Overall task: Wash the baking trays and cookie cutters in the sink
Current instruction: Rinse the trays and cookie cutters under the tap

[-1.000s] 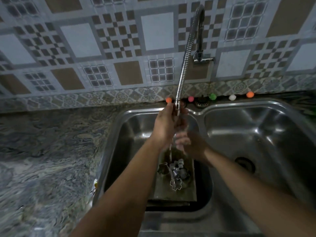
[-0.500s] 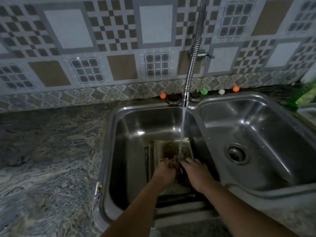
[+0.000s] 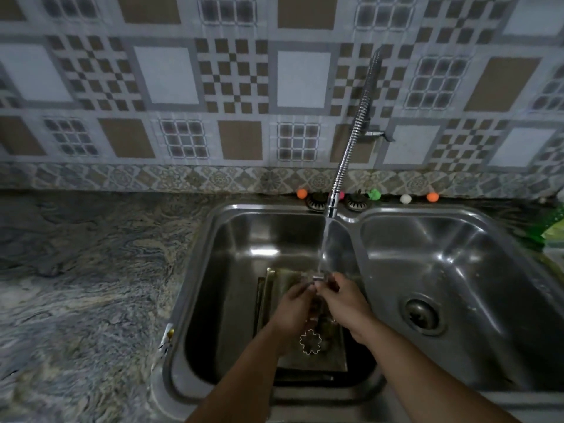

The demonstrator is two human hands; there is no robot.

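**Two hands, one small cutter under the tap**

Both hands meet in the left basin of the double sink (image 3: 195, 270), directly below the running tap (image 3: 332, 206). The left hand (image 3: 294, 303) and the right hand (image 3: 343, 297) are pressed close together, fingertips pinching a small metal cookie cutter (image 3: 320, 277) where the water stream (image 3: 323, 245) lands. Which hand bears most of the grip cannot be told; both appear closed on it.

Beneath the hands, on the basin floor, lies a baking tray (image 3: 332, 358) with dark edges of at least one more tray showing under it. A flower-shaped cutter (image 3: 310, 341) rests on the tray just nearer the viewer than the hands, and a few more dim metal shapes seem to sit beside it, partly hidden.

Judging from this, the wash is at an early stage: one cutter is being rinsed, the rest lie untouched on the tray, and the trays themselves look brownish and not yet scrubbed. The right basin, beyond the tap, holds nothing washed.
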